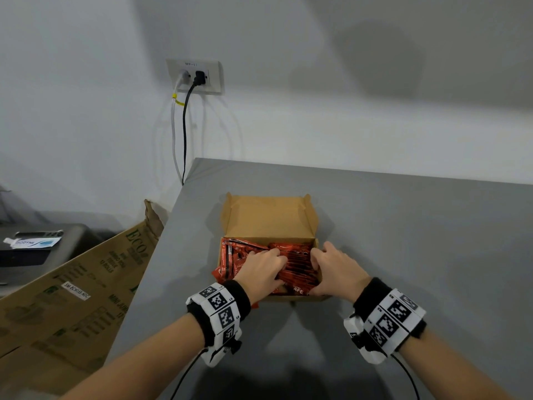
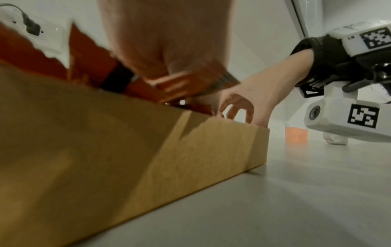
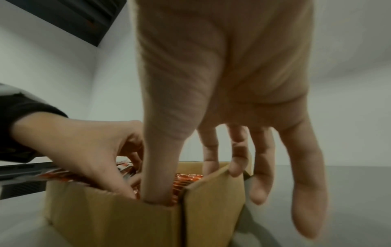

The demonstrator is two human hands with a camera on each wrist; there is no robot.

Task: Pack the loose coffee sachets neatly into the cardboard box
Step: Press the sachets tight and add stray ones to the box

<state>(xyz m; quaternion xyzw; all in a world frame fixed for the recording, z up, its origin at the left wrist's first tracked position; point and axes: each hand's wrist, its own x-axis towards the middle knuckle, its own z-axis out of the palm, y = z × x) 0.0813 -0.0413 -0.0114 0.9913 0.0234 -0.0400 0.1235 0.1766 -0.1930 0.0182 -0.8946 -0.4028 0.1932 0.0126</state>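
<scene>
The red coffee sachets lie packed inside the cardboard box, which sits on the grey table with its lid folded open toward the far wall. On the right of the box they run in a fairly even stack; on the left they lie looser, and some poke over the near-left edge by the left wrist. One near sachet shows white letters.

The left hand reaches into the box from the near-left, fingers bent down onto the stack — the left wrist view shows sachets under its palm, though blur hides whether the fingers truly grip any. The right hand comes in from the near-right. In the right wrist view its thumb goes straight down inside the box at the near-right corner against the sachets, while its fingers hang spread and mostly straight outside the right wall, one touching the wall's top edge. So the right hand straddles that wall, loosely open, holding nothing that can be seen.

Both wrists wear black bands with white marker blocks, each trailing a black cable.

Left of the table a large printed cardboard sheet leans against its edge, with a dark device beyond it. On the far wall a socket plate holds a black plug and a white one, their cords hanging down behind the table.
</scene>
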